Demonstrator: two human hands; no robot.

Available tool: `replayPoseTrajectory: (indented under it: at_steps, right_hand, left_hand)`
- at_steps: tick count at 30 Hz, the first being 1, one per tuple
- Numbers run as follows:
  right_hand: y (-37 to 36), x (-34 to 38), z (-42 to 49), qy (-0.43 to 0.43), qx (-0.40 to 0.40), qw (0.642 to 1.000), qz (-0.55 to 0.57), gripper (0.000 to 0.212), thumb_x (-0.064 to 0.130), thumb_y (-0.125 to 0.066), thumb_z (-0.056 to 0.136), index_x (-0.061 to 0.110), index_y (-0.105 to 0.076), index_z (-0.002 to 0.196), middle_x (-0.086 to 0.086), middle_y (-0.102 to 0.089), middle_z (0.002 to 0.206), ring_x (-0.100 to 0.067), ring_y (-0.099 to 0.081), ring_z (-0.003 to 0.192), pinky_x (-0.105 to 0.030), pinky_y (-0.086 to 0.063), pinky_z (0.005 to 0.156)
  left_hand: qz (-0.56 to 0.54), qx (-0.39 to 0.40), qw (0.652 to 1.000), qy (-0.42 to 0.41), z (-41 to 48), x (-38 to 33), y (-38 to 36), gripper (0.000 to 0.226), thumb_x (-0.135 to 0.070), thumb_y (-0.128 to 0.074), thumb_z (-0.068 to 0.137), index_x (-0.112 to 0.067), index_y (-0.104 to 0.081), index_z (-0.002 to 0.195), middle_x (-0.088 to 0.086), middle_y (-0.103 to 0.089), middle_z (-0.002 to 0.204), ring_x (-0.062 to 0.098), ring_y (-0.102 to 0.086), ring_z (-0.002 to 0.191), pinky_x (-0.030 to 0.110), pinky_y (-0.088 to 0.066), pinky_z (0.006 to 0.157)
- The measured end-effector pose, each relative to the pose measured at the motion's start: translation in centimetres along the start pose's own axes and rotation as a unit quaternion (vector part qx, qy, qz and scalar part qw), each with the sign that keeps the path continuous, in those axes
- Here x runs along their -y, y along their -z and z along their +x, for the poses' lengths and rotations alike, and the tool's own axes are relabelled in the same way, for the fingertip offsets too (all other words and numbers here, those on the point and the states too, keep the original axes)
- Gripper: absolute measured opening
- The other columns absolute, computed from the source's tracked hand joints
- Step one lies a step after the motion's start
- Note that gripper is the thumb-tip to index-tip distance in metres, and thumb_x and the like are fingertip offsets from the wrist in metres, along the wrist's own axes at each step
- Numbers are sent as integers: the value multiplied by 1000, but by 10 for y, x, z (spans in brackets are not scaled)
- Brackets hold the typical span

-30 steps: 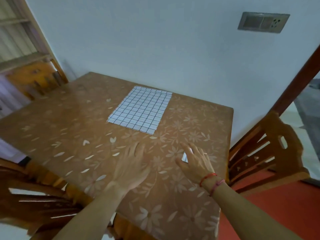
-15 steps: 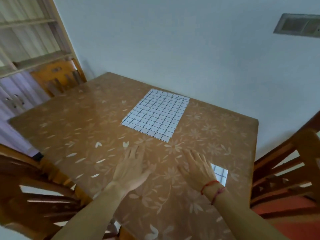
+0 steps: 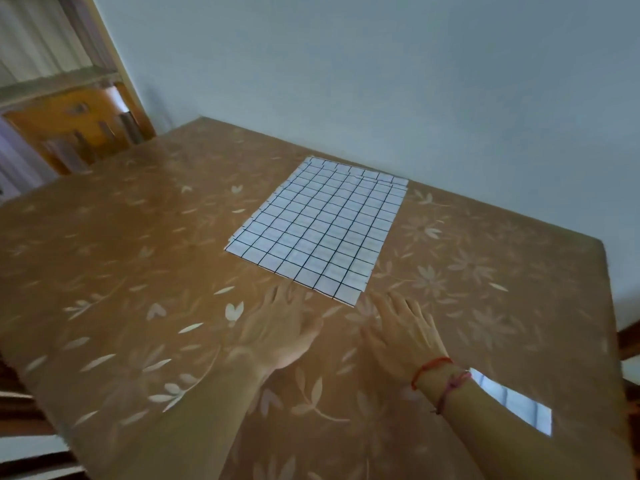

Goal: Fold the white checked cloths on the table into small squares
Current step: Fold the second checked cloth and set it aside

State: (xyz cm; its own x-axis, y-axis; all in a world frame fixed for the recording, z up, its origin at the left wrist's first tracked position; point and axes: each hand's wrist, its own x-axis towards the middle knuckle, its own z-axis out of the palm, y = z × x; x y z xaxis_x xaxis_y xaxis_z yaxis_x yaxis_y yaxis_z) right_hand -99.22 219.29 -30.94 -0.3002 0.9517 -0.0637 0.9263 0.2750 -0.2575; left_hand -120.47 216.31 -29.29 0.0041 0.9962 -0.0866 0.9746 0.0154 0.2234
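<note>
White checked cloths (image 3: pixel 318 230) lie in one flat pile on the table (image 3: pixel 104 271). Stepped edges at the pile's far and left sides show that several sheets are stacked. Just short of the pile's near edge, the left hand (image 3: pixel 280 327) and the right hand (image 3: pixel 401 330) are spread flat with straight fingers, grasping nothing. The left reaches almost to that edge, and the right lies just off the near right corner. Blur hides whether the palms press the table or float above it. Well off the pile's near right side, past the right wrist, sits a pale barred patch (image 3: pixel 512 400); whether it is a folded cloth or window glare, I cannot tell.

The step in hand looks like taking the top sheet. Doing it well means pinching only the uppermost layer at its two near corners, one hand to each, because the sheets lie closely matched and two could lift together. Draw it clear of the pile on the near side before folding. Then bring edge to edge along the printed lines, a ready guide for square halves.
</note>
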Motion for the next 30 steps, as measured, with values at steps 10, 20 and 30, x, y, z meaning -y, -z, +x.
replayPoseTrajectory:
  at_steps: [10, 20, 30]
  right_hand:
    - [-65, -15, 83, 38, -39, 998, -43, 61, 54, -29, 91, 31, -25, 147, -5, -24, 154, -23, -14, 145, -43, -16, 116]
    - [-74, -21, 120, 71, -9, 996, -59, 55, 53, -26, 97, 39, -16, 149, -10, -17, 158, -26, -6, 147, -45, -11, 118]
    - [-65, -24, 109, 85, -103, 988, -82, 39, 36, -51, 90, 19, -60, 124, -4, -65, 111, -27, -52, 111, -40, -37, 97]
  left_hand:
    - [22, -35, 999, -13, 99, 13, -64, 52, -45, -31, 100, -19, -31, 145, 9, -23, 157, 24, -17, 145, 40, -24, 113]
    - [68, 0, 998, -12, 135, 13, -87, 58, -50, -25, 100, -27, -20, 153, 17, -12, 161, 31, -6, 149, 45, -11, 119]
    - [67, -105, 990, -61, 123, 10, -84, 29, -34, -42, 95, -17, -64, 104, 1, -59, 108, 20, -50, 105, 31, -33, 97]
